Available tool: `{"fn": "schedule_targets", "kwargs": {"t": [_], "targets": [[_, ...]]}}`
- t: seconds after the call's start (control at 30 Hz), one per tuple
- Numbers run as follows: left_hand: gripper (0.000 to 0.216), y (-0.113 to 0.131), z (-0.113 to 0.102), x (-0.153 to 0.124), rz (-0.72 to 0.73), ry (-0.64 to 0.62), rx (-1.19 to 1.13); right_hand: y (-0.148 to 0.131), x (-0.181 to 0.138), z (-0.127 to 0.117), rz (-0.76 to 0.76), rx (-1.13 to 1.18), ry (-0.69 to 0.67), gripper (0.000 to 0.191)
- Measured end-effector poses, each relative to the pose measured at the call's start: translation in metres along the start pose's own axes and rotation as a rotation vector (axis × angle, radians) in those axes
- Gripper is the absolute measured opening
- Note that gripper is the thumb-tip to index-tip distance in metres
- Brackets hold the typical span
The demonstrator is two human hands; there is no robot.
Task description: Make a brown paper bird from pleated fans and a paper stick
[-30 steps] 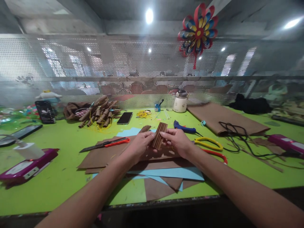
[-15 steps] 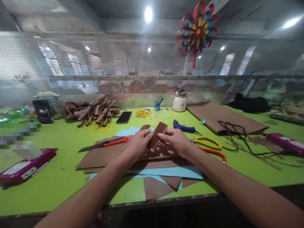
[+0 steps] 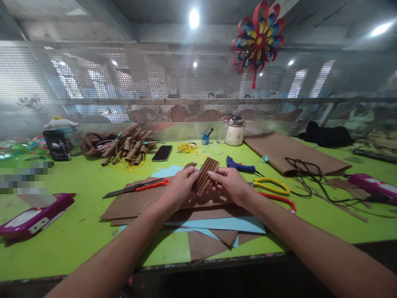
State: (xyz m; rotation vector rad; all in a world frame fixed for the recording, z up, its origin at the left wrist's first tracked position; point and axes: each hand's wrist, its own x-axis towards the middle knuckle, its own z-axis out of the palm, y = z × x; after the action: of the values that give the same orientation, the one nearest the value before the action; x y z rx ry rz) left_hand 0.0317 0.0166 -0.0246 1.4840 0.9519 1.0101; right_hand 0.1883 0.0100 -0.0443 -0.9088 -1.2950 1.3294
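Between my two hands is a small piece of brown paper folded in accordion pleats (image 3: pixel 206 175), tilted with its ridges facing up. My left hand (image 3: pixel 184 184) pinches its left side, and my right hand (image 3: pixel 232 184) grips the right edge with the thumb on top. Under them lies a stack of brown paper sheets (image 3: pixel 124 207) with light blue paper (image 3: pixel 223 224) beneath. A utility knife with an orange handle (image 3: pixel 151 185) rests on the stack left of my left hand. Scissors with yellow and orange handles (image 3: pixel 273 186) lie just right of my right hand, their blades mostly hidden.
Behind my hands lie a blue glue gun (image 3: pixel 240 166), a phone (image 3: pixel 162 153) and rolled brown paper tubes (image 3: pixel 130 147). A jar-like flask (image 3: pixel 235 131) stands at the back. Large folded brown paper (image 3: pixel 288 153) and a black cable (image 3: pixel 310 176) are right; purple power strips (image 3: pixel 34 219) flank both sides.
The pleated paper has shifted very slightly in my fingers, and my right thumb sits a little higher on it. Everything else looks the same.
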Motion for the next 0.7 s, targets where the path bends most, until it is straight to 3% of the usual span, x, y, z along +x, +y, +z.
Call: {"fn": "schedule_targets", "kwargs": {"t": [0.7], "targets": [[0.021, -0.0031, -0.0023, 0.0014, 0.01, 0.033, 0.03, 0.0025, 0.0002, -0.0007, 0.007, -0.002, 0.001, 0.032]]}}
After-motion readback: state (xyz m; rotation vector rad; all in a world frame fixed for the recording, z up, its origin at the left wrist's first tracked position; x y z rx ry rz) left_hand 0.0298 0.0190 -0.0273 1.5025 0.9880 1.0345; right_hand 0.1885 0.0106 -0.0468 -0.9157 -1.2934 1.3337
